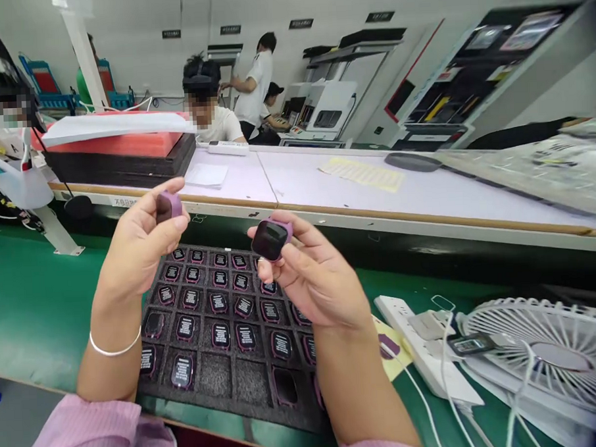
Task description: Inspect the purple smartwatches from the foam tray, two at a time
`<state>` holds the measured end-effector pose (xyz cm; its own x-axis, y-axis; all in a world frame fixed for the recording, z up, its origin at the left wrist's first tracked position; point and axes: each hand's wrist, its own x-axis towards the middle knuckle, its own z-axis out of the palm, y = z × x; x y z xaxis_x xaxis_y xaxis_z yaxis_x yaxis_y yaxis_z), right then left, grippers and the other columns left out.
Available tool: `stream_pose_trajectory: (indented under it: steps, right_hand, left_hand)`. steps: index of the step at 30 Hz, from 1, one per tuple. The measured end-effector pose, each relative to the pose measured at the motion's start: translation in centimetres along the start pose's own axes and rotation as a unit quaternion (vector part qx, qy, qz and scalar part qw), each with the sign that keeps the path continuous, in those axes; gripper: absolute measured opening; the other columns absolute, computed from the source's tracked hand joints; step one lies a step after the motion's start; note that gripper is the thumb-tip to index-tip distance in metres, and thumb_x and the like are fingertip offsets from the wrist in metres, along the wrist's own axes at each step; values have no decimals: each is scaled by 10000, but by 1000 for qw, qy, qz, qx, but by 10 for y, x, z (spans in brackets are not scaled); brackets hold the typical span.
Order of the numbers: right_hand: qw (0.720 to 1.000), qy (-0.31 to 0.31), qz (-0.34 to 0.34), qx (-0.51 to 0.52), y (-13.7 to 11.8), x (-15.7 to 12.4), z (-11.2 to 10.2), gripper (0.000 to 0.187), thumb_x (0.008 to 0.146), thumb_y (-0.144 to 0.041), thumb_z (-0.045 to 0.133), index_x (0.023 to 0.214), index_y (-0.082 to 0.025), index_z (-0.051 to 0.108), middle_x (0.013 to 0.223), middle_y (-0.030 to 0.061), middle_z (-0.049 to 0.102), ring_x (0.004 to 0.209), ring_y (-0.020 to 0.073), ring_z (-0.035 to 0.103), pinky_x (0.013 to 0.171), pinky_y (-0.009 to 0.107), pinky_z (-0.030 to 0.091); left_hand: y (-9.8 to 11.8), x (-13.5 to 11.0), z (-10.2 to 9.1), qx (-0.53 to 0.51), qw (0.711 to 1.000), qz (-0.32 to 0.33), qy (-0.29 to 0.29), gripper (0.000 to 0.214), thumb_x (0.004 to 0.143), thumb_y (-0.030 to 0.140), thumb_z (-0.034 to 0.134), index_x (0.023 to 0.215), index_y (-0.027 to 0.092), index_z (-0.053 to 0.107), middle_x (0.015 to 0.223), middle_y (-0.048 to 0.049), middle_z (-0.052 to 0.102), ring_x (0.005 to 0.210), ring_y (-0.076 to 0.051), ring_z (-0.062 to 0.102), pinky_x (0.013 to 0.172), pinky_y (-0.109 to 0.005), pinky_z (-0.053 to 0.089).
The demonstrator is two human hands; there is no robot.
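My left hand [148, 236] pinches a purple smartwatch body [175, 204] between thumb and fingers, its dark face partly turned away. In my right hand [312, 269] is a second purple smartwatch [270, 240] with a dark screen that faces me. Both are held up above a black foam tray [210, 375] on the green bench. Several purple-rimmed watches [182, 371] lie in the tray's square pockets, most with lit white text. A few, such as the watch [285, 386] at the near right, have dark screens. Two pockets in the near row hold no watch. My right arm hides part of the tray.
Right of the tray lie a white power strip [406, 331], cables and a white fan [555, 357]. A yellow sheet [398, 367] bears a purple piece. Beyond rises a shelf [295, 164] with stacked black and red foam [127, 148]. Several people are in the background.
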<state>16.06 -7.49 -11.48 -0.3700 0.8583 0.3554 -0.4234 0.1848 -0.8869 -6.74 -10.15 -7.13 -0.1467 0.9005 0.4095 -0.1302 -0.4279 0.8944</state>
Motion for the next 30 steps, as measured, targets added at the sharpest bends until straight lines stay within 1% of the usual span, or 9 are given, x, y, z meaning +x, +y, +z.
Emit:
stream_pose_trajectory:
  steps: [2,5,10,15,18,21,25,28,30]
  right_hand:
    - [1000,-10,11,2,4,2,-2,396,878,-371,743,1253,-319,624,1192,52,689,687,140,651,651,355,601]
    - [999,-11,30,7,7,6,-4,436,875,-394,733,1282,-310,603,1193,64,681,684,141,633,657,357,589]
    - [998,-3,45,52,9,12,-7,405,856,-402,738,1229,-308,610,1102,50,693,616,122,567,612,320,520]
    - [996,-9,67,63,18,18,-6,387,858,-399,715,1216,-314,597,1060,42,687,603,127,527,620,321,483]
    - [991,-21,86,104,25,20,-4,376,846,-379,736,1193,-306,611,1061,35,690,602,113,513,619,296,468]
    - [986,-28,86,143,28,20,-2,356,829,-355,768,1156,-301,636,1042,25,701,600,102,504,614,276,457]
    - [982,-33,87,166,26,20,-4,374,808,-319,799,1150,-286,652,1017,23,713,600,98,524,615,267,464]
    - [977,-31,98,186,27,22,-5,385,823,-288,788,1182,-274,649,1003,34,721,618,96,548,624,252,475]
    - [974,-29,100,203,28,23,-6,371,839,-268,775,1189,-271,653,1009,44,730,633,95,563,626,240,480]
  left_hand:
    - [-7,0,-1,23,1000,1,-3,490,744,191,767,1221,197,655,773,23,552,532,-70,396,475,-221,343]
    - [-17,2,1,60,998,4,-11,481,753,201,749,1225,193,662,785,18,552,599,-87,437,540,-221,400]
    - [-30,5,8,90,996,4,-29,485,767,211,711,1245,175,639,816,1,587,683,-109,507,590,-221,435]
    - [-42,6,19,170,985,24,-19,481,771,222,676,1248,178,628,824,-3,610,697,-125,535,629,-245,456]
    - [-47,4,28,216,976,28,-23,475,764,218,650,1236,180,622,818,1,621,683,-130,547,634,-253,459]
    - [-48,0,36,248,967,46,-24,453,756,203,634,1209,181,626,812,4,635,674,-130,554,656,-257,466]
    - [-51,-3,41,240,970,47,-18,455,785,240,639,1235,178,611,851,-7,649,704,-132,583,669,-251,478]
    - [-53,-3,41,223,974,32,-13,499,786,248,646,1278,175,596,861,-5,642,668,-115,562,622,-228,468]
    - [-53,-2,40,223,974,28,-15,531,772,237,645,1297,168,597,823,6,626,628,-103,523,583,-214,451]
